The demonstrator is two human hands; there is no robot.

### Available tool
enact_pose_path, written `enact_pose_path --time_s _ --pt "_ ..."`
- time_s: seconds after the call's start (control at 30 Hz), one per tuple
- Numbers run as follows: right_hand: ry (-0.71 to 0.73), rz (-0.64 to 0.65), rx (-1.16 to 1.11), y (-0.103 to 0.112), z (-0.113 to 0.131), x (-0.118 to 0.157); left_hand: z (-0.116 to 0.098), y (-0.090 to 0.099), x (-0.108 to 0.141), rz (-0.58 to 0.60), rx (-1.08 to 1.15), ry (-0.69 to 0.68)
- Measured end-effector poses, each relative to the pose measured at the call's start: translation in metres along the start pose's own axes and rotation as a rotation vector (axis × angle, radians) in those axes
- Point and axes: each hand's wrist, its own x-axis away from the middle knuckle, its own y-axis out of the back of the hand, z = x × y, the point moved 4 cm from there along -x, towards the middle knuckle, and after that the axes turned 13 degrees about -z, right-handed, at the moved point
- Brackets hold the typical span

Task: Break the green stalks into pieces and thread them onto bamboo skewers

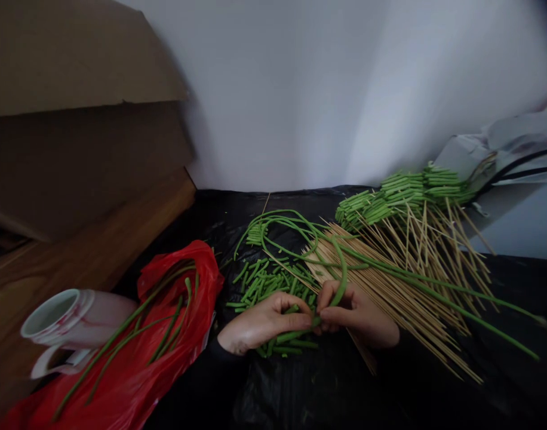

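Note:
My left hand [271, 319] and my right hand [360, 310] meet low in the middle, fingertips almost touching. Both pinch a long green stalk [343, 266], which looks like a garlic scape and curves up out of my right fingers. Below and behind my left hand lies a loose heap of short cut green pieces [260, 280]. More long stalks [295, 215] loop behind my hands and stretch off to the right. Bamboo skewers [390, 304] are spread beside and under my right hand. The exact grip between the fingertips is partly hidden.
Cut pieces threaded on skewers [401, 191] are stacked at the back right, near a pale bag [515, 143]. On the left are a red plastic bag [166, 370] with long stalks, a tipped mug [103, 316] and a cardboard box [76, 60]. Black plastic sheeting [277, 394] covers the surface.

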Motion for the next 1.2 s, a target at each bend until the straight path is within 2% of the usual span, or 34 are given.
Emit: enact_pose_path --time_s 0.1,0.23,0.37,0.5,0.63,0.73,0.87,0.97,1.03,1.2 --pt "-0.009 -0.031 -0.033 0.0 0.004 0.0 -0.001 0.002 0.001 0.008 -0.001 0.01" --pt "0.037 -0.166 -0.198 0.008 0.015 -0.001 0.0 0.006 0.0 -0.011 0.001 0.029" --pt "0.125 -0.266 -0.267 0.019 0.025 -0.002 -0.002 0.011 -0.004 -0.094 0.051 -0.07" --pt "0.161 -0.226 -0.227 0.017 0.026 -0.002 -0.003 0.012 -0.009 -0.234 0.243 -0.178" --pt "0.205 -0.218 -0.024 0.012 0.019 -0.001 -0.005 0.017 -0.011 -0.382 0.417 -0.22" --pt "0.195 -0.162 0.093 0.008 0.013 0.0 -0.011 0.026 -0.011 -0.432 0.572 -0.24" --pt "0.177 -0.093 0.122 0.004 0.011 0.001 -0.018 0.038 -0.011 -0.332 0.814 -0.221" --pt "0.143 -0.049 0.121 0.002 0.01 0.001 -0.018 0.034 -0.011 -0.237 0.825 -0.182" --pt "0.127 -0.029 0.126 0.002 0.009 0.002 -0.016 0.026 -0.009 -0.209 0.7 -0.157" --pt "0.115 -0.025 0.139 0.002 0.01 0.002 -0.011 0.002 -0.001 -0.079 0.163 -0.085"
